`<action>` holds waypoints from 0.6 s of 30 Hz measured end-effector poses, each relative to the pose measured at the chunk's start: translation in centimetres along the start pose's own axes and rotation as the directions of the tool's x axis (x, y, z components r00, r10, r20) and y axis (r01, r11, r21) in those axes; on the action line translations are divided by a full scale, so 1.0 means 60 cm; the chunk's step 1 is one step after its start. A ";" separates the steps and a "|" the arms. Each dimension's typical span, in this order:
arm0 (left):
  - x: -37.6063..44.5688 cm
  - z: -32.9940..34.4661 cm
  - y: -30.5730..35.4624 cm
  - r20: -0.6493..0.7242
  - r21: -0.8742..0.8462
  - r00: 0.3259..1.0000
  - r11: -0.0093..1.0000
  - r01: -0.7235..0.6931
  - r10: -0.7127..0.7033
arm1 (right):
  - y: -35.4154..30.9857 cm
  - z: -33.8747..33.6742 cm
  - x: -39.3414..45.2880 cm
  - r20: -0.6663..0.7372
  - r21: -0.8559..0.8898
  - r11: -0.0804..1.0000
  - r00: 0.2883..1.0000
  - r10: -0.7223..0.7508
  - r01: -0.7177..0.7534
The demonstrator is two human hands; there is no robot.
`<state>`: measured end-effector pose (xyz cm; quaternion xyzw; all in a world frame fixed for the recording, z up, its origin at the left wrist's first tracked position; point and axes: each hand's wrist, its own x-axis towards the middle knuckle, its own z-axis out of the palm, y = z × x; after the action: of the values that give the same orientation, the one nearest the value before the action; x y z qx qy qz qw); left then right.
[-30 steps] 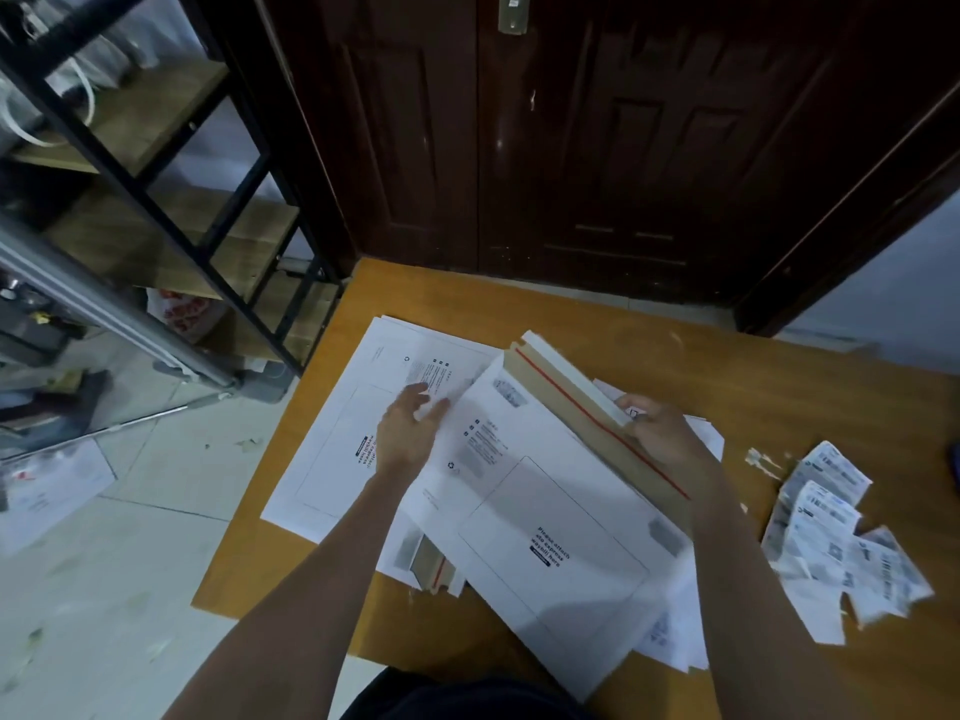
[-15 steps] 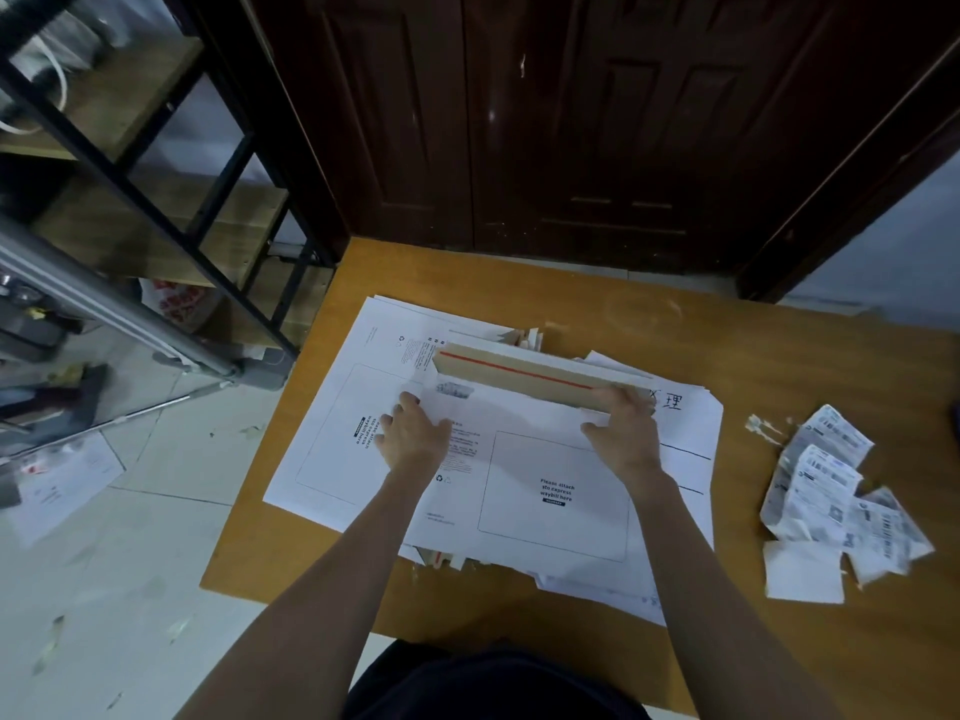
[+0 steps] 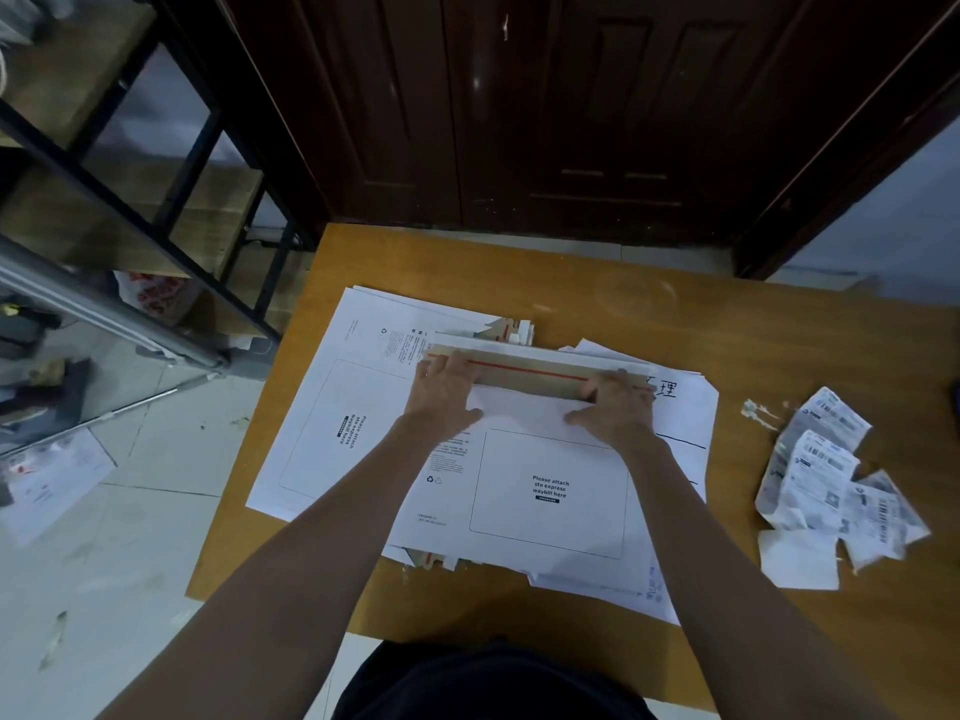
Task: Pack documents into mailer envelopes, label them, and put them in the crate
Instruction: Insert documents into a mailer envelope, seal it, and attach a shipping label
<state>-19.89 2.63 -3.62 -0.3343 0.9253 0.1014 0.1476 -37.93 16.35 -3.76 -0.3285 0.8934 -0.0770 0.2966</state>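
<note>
Mailer envelope (image 3: 550, 491) lies at worktop (image 3: 779, 324) centre; left hand (image 3: 441, 392) and right hand (image 3: 613, 407) press flat-fingered on its brown flap (image 3: 530, 374) at 12 o'clock. Risk: uneven pressure creases the flap or seals it crooked. Labels (image 3: 826, 480) wait at 3 o'clock.

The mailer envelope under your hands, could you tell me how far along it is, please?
Done: the mailer envelope lies flat on the table. In hand: the left hand and right hand fold its brown flap. Left: its waybill box is bare, the labels lie loose, and no crate shows.
</note>
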 end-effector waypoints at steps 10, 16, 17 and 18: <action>0.028 -0.012 -0.017 0.072 -0.190 0.997 0.982 0.022 -0.008 | 0.009 0.006 0.017 0.050 0.230 0.970 0.996 0.071 -0.081; 0.035 -0.007 -0.023 0.070 -0.141 0.997 0.990 0.028 -0.018 | 0.015 0.011 0.020 0.043 0.208 0.976 0.997 0.064 -0.071; 0.036 -0.007 -0.024 0.069 -0.159 0.997 0.987 0.026 -0.016 | 0.014 0.010 0.020 0.045 0.208 0.976 0.997 0.057 -0.065; 0.037 -0.007 -0.025 0.071 -0.188 0.997 0.982 0.033 -0.020 | 0.014 0.009 0.019 0.048 0.213 0.975 0.997 0.052 -0.061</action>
<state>-20.63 0.03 -4.10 -0.3552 0.9015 0.1980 0.1482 -38.76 16.30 -5.03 -0.2704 0.8825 -0.1574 0.3512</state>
